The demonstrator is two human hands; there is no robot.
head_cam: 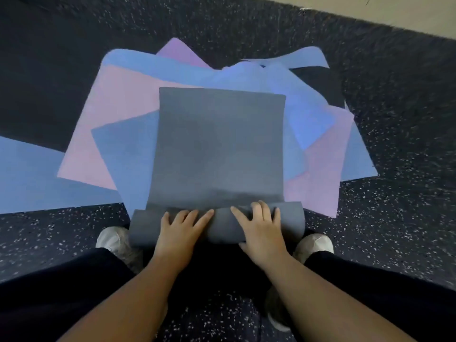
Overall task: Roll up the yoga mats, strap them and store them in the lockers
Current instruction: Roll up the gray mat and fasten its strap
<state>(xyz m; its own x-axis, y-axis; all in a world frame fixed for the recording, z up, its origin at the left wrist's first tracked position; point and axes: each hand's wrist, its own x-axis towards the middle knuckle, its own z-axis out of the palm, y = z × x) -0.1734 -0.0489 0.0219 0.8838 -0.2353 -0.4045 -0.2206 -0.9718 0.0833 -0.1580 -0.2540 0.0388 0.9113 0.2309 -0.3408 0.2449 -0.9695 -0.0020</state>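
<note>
Pressing hands atop grey mat roll

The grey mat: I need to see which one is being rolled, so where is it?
In the head view the grey mat lies centre, atop the blue and pink mats, its rolled end under both hands between the shoes.

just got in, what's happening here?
A person is crouched on a speckled floor, rolling up a grey mat. The left hand and right hand both press on the rolled near end; most of the mat is flat ahead. It lies on a messy pile of blue mats and pink mats, all unrolled. No straps or lockers in view.
</note>
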